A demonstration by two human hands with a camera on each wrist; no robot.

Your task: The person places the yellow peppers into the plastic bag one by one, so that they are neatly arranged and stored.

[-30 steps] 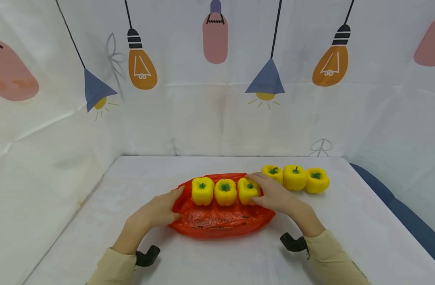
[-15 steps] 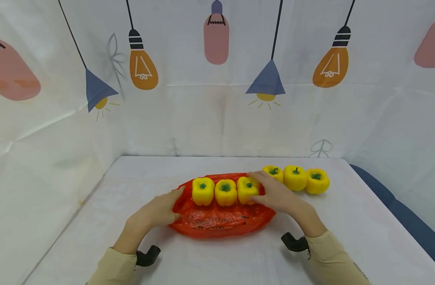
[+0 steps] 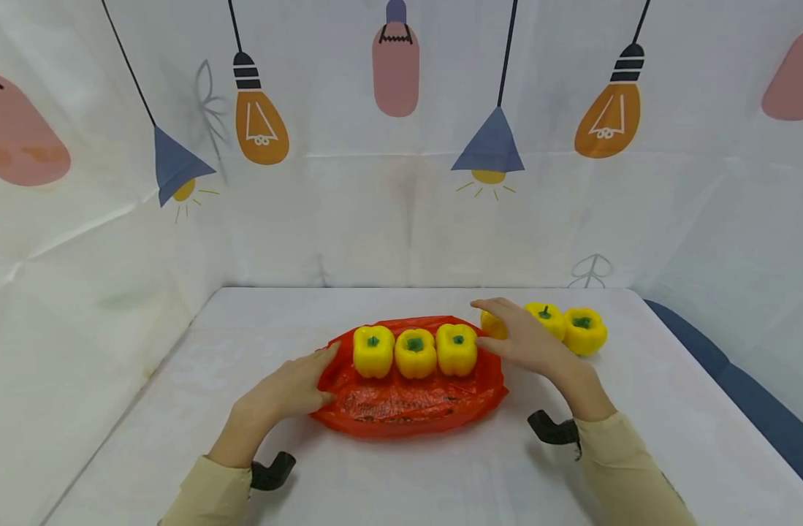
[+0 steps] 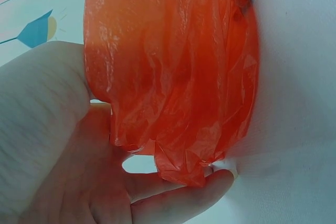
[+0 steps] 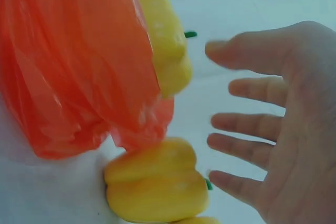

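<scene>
Three yellow bell peppers (image 3: 414, 353) with green stems sit side by side on a crinkled red plastic bag (image 3: 401, 405). At the bag's left end, my left hand (image 3: 292, 387) holds it, thumb on the near side and index finger toward the far side. The left wrist view shows its fingers (image 4: 178, 198) along the gathered edge of the bag. My right hand (image 3: 522, 340) is just right of the bag with straight, spread fingers and nothing in them. It partly hides the leftmost of three more yellow bell peppers (image 3: 585, 332) on the table.
The white table (image 3: 401, 482) meets a pale wall sheet (image 3: 348, 219) printed with lamps and bulbs at its far edge. A dark blue seat or panel (image 3: 723, 365) stands beyond the right edge. Each wrist carries a black camera mount (image 3: 274, 472).
My right hand has let go of the rightmost pepper on the bag and moved right, toward the peppers on the table. The left hand stays at the bag's left end.
</scene>
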